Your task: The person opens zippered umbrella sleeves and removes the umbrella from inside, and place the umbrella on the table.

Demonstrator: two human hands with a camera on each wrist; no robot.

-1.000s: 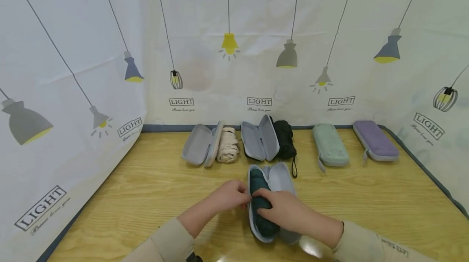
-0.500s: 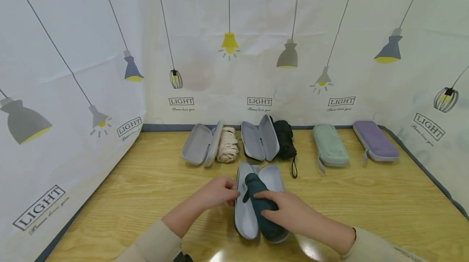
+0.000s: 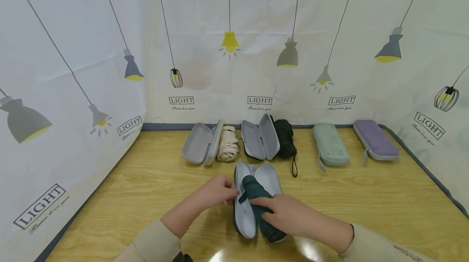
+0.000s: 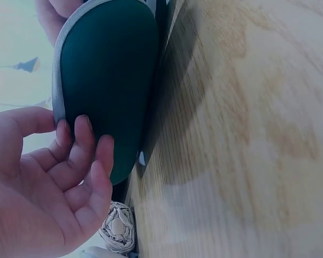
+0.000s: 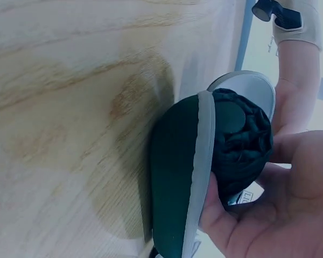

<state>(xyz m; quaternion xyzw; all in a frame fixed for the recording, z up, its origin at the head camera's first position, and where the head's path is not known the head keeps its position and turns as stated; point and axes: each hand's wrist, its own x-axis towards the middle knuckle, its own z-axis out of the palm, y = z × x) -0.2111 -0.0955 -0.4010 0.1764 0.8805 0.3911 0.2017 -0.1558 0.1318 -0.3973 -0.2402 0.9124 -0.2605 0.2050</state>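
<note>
A dark green folded umbrella (image 3: pixel 253 188) lies slantwise in an unfolded hard case, mostly over the right half (image 3: pixel 269 174), its far end reaching toward the left half. The bare left half (image 3: pixel 244 221) shows its pale grey lining. My right hand (image 3: pixel 289 213) holds the umbrella from its right side, thumb and fingers about it. My left hand (image 3: pixel 218 191) pinches the left half's rim; in the left wrist view the thumb and index finger meet at the light edge of the green shell (image 4: pixel 107 80). In the right wrist view the umbrella's round end (image 5: pixel 242 150) shows above the case's rim.
Behind stand an unfolded grey-lined case (image 3: pixel 198 144) beside a beige folded umbrella (image 3: pixel 229 144), and another unfolded case (image 3: pixel 253 140) beside a black folded umbrella (image 3: pixel 285 138). Farther right lie a zipped mint case (image 3: pixel 331 144) and a zipped purple case (image 3: pixel 376 140). A printed backdrop borders the table.
The umbrella has come out of the case's left half and over to the right half, in my right hand's hold. The case and my left hand have shifted slightly left.
</note>
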